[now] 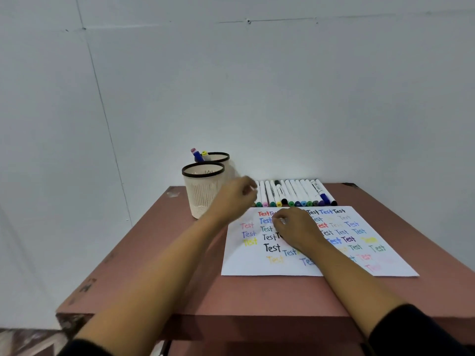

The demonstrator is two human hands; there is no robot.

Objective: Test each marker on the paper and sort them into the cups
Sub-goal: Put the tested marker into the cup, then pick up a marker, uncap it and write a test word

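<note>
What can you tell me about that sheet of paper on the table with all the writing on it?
The paper is a white sheet lying flat on the reddish-brown table, just in front of a row of markers. It is covered with the word "Test" written many times in black, blue, red, green, yellow, pink and purple. The right hand rests over its upper middle, hiding some words; the forearm crosses its lower edge.
</note>
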